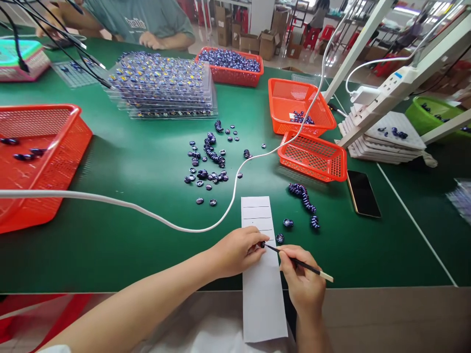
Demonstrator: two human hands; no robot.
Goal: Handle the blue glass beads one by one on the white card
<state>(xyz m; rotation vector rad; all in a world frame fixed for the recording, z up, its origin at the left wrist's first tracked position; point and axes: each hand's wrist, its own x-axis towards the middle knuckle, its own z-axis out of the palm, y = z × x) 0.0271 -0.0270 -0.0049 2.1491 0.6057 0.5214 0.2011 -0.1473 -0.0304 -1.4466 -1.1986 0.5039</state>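
My left hand (pixel 239 251) is closed in a pinch on a small dark blue piece (pixel 262 244), mostly hidden by the fingers, above a white paper strip (pixel 263 304) with black lines across it. In my right hand (pixel 304 279) is a thin black pen-like tool (pixel 305 265) with a pale end, held like a pencil. Its fine tip meets the piece in the left hand. Just right of the strip lie a round shiny blue piece (pixel 280 238) and another blue piece (pixel 288 223). Behind them a curved row of blue pieces (pixel 304 197) rests on the green table (pixel 147 255).
Loose blue pieces (pixel 213 156) lie mid-table. A white cable (pixel 165 225) crosses before them. Around stand red baskets (pixel 312 164), a large red basket (pixel 69 147), stacked clear trays (pixel 165 90) and a phone (pixel 363 193). Opposite sits a person in a green shirt (pixel 147 22).
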